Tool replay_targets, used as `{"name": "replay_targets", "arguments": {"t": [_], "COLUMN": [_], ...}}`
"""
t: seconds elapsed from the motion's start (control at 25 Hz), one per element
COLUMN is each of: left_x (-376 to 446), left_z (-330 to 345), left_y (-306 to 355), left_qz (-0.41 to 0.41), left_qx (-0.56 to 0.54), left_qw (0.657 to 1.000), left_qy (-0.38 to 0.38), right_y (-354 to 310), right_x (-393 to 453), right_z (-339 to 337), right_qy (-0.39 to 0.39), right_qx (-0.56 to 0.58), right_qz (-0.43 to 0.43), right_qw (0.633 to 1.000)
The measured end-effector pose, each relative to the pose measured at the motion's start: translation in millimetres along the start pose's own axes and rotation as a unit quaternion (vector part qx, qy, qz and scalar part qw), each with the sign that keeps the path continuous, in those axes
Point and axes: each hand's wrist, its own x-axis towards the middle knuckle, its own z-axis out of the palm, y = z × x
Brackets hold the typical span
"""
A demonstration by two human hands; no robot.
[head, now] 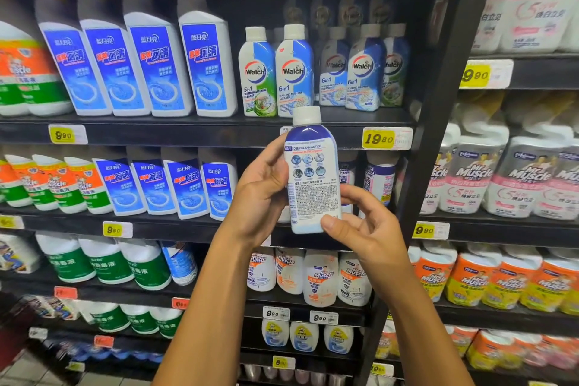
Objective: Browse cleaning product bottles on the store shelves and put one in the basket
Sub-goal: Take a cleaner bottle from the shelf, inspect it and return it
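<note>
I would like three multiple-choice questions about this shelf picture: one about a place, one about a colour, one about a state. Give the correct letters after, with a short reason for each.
1. Where is the 19.80 price tag?
A. on the shelf edge under the Walch bottles
B. on the floor
C. on the held bottle's cap

2. What colour is the held bottle's cap?
A. red
B. white
C. green

3. How is the held bottle held?
A. by no hand
B. by one hand
C. by both hands

Answers: 1 A, the tag sits just below that row. 2 B, the cap shows white. 3 C, the left hand and right hand both grip it.
</note>
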Motion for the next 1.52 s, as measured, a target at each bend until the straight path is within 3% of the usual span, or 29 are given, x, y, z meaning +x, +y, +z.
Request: {"name": "replay_targets", "arguments": {"t": [0.44,0.92,1.16,1.36,1.52], "left_x": [-2,-6,-3,7,14], "left_z": [-10,-23,-21,-16,-7], "left_y": [9,8,14,9,-7], "left_qz": [0.075,0.062,0.013,-0.021,-0.150], "left_qx": [0.065,0.077,0.021,-0.085,-0.228], "left_qw": [0.994,0.994,0.999,0.996,0.962], "left_qy": [-0.054,-0.055,-0.026,-0.025,-0.018], "right_y": [-2,4,-5,-27,-42], "right_x": [22,15,11,15,19], "right_z": [3,9,16,28,37], "right_qy": [0.017,0.006,-0.019,0.037,0.054], "right_qx": [-0.065,-0.065,-0.017,0.042,0.089], "right_qz": [-0.043,-0.017,0.005,0.043,0.110], "right_qw": [0.997,0.998,1.000,0.998,0.988]}}
